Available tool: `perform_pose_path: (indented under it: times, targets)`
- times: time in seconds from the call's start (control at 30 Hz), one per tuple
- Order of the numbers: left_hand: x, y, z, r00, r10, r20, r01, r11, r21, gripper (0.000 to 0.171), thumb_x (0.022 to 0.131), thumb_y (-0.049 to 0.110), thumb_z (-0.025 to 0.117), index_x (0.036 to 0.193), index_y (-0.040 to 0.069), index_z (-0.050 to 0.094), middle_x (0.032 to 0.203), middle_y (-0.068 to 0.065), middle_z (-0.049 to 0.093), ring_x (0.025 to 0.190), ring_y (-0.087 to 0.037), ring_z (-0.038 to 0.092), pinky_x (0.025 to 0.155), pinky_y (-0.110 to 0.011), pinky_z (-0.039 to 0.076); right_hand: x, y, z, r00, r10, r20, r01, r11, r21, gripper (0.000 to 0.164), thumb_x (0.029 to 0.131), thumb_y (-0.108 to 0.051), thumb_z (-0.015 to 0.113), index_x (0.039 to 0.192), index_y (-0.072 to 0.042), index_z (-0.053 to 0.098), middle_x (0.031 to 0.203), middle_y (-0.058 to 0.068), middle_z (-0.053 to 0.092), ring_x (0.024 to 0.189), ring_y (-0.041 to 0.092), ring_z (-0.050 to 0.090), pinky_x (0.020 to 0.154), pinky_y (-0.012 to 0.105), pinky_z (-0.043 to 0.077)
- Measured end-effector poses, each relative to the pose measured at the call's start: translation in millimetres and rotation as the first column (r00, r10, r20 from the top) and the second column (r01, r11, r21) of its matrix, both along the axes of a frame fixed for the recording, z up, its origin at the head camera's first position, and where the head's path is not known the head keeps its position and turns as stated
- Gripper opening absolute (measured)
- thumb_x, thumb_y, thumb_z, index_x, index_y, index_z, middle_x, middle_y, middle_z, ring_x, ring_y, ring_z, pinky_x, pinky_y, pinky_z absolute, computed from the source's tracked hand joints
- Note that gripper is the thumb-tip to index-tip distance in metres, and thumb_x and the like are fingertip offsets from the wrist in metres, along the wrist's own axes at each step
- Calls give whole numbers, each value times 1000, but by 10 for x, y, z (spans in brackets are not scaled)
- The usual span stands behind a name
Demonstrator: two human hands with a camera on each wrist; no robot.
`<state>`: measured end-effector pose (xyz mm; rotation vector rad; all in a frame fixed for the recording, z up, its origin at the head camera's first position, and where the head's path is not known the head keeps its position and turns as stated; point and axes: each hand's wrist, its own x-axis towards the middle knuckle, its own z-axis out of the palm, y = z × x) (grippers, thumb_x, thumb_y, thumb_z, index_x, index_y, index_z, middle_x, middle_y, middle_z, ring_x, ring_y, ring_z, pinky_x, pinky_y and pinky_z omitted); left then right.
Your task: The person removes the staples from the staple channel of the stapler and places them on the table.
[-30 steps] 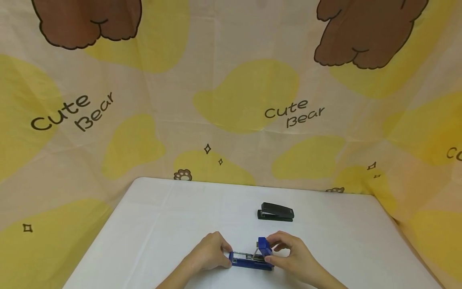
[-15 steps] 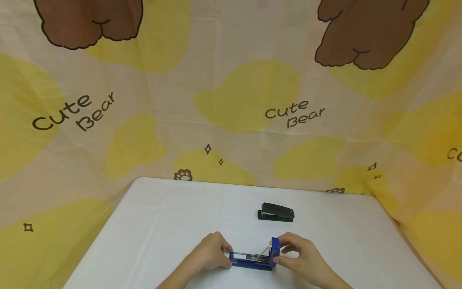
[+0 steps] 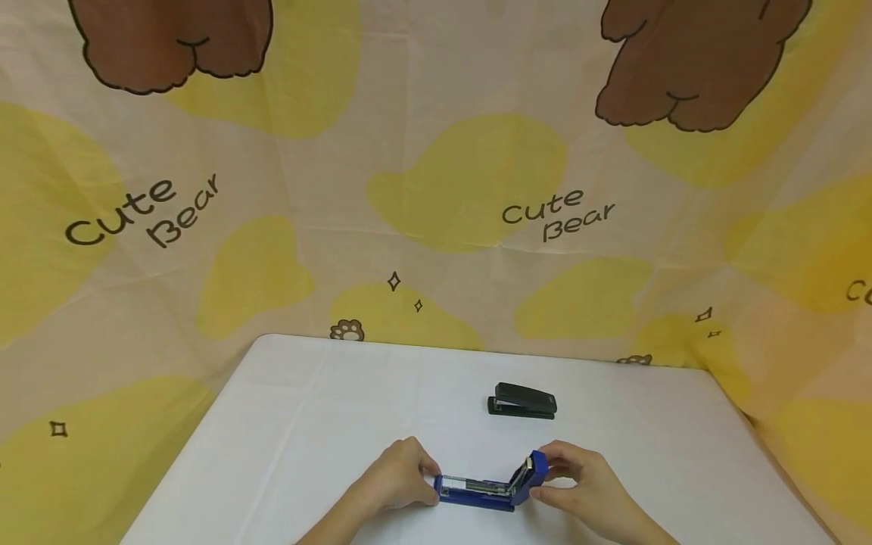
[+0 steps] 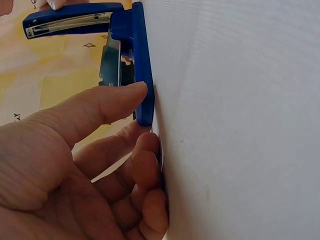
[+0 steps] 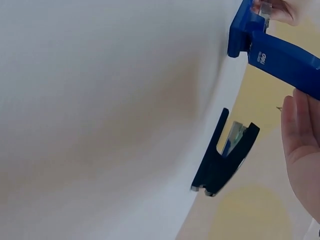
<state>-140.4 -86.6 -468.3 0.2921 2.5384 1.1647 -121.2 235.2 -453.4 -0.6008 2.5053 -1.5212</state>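
The left hand pinches the blue stapler's base, the right hand its raised top arm; beyond them stands a black stapler.

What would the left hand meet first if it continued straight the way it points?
The long, open blue stapler, whose base end the left hand grips; beyond, probably the right hand, though depth is unclear.

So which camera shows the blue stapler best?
The head view: the blue stapler shows almost whole, lid open. The left wrist view shows the lid's inside, but the left hand covers part; the right wrist view shows the lid's outside, cut off at the edge.
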Motion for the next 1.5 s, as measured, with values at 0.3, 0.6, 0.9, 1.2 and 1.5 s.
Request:
perform_pose_path:
  times: [0.3,0.6,0.9,1.2,1.5]
  targets:
    - [0,15,-2,1000,4,2,-4,1000,-22,32,65,2,89,96,2,81,81,1,67,76,-20,53,70,-37,43,6,173,-21,1000,-24,16,23,999,26,37,84,-14,88,113,-3,68,104,1,73,96,10,70,89,19,53]
    - [6,15,2,1000,1,8,-1,1000,-6,31,66,1,89,96,2,80,79,2,65,75,-20,52,67,-34,40,21,286,-15,1000,-3,18,2,1000,22,35,88,-13,85,116,-2,68,106,1,74,97,10,69,89,21,52]
    - [6,-2,6,1000,2,8,-2,1000,12,32,65,0,88,95,1,80,77,2,66,72,-19,51,64,-32,38,5,398,3,997,19,77,-22,999,34,31,90,-13,82,116,0,68,105,1,74,97,11,70,88,22,52]
    - [7,3,15,1000,3,11,-3,1000,13,30,66,0,89,95,1,80,79,1,66,75,-20,52,66,-33,39,3,503,-46,967,-59,248,43,997,70,38,85,-14,86,115,1,68,106,9,72,94,21,68,81,25,53]
    - [2,11,-7,1000,0,1,0,1000,5,30,65,1,89,94,2,80,79,1,67,74,-20,52,67,-33,40,-12,561,-100,932,-127,340,87,988,131,39,83,-15,88,114,-1,69,105,7,71,95,27,64,79,29,53]
